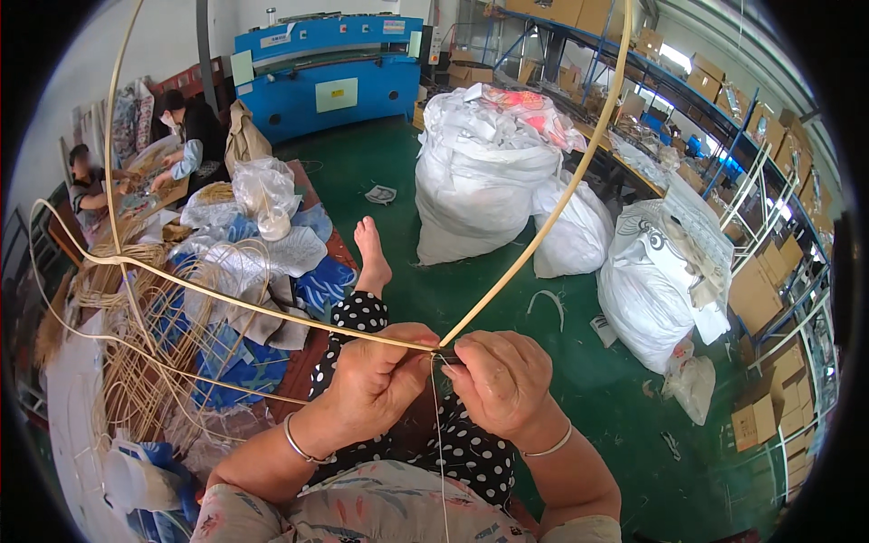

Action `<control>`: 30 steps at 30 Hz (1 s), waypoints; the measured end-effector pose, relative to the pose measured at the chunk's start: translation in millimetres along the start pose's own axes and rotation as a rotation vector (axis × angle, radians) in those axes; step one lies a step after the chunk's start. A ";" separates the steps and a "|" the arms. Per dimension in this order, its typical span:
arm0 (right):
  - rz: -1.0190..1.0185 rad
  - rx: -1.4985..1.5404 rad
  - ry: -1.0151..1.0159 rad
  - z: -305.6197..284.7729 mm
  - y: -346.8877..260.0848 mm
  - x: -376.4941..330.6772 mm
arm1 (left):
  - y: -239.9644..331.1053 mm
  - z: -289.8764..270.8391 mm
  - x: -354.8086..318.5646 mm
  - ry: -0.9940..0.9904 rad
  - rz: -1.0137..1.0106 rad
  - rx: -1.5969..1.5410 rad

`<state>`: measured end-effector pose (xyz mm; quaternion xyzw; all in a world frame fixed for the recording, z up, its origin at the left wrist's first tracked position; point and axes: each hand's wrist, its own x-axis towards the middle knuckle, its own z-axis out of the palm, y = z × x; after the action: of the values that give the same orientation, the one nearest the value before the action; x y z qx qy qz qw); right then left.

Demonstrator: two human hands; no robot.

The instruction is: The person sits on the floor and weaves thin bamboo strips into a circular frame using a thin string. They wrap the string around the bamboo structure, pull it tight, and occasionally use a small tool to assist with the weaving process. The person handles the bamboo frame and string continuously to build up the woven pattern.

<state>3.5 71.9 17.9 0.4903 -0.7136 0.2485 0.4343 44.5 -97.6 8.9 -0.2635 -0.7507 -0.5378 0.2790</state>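
Just above my lap both hands meet at a joint where two pale cane strips come together in a V. My left hand [378,384] is closed, with thumb and forefinger pinching the end of the long left cane strip [262,309]. The other cane strip [548,222] slants up and away to the right from the joint. My right hand [503,385] is closed right beside the joint, its fingertips around a small dark piece [445,357] too small to make out. A thin pale thread [441,452] hangs straight down from between my hands.
Loose cane strips [149,362] lie heaped at the left beside a white jug [140,480]. Two people sit farther back there. Stuffed white sacks [484,181] stand on the green floor [579,452]. Behind are a blue machine [299,95] and, right, shelves with cardboard boxes [760,421].
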 end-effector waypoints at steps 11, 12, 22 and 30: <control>0.362 0.276 0.004 -12.0 0.9 0.4 | -5.7 -1.4 2.4 -0.002 -0.021 0.071; 0.463 0.403 0.093 -9.9 5.0 -6.0 | -10.6 -3.1 2.7 -0.016 -0.009 0.090; 0.726 0.902 0.091 1.3 2.4 -17.7 | -64.5 21.0 -57.8 -0.586 -0.150 0.334; 0.754 1.193 0.174 35.4 -24.3 -4.1 | -69.0 48.8 -98.4 -0.872 -0.218 0.215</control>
<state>13.0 36.6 -5.1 0.3423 -0.5395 0.7686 0.0315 59.3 -80.0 -118.8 -0.3543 -0.8727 -0.3223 -0.0952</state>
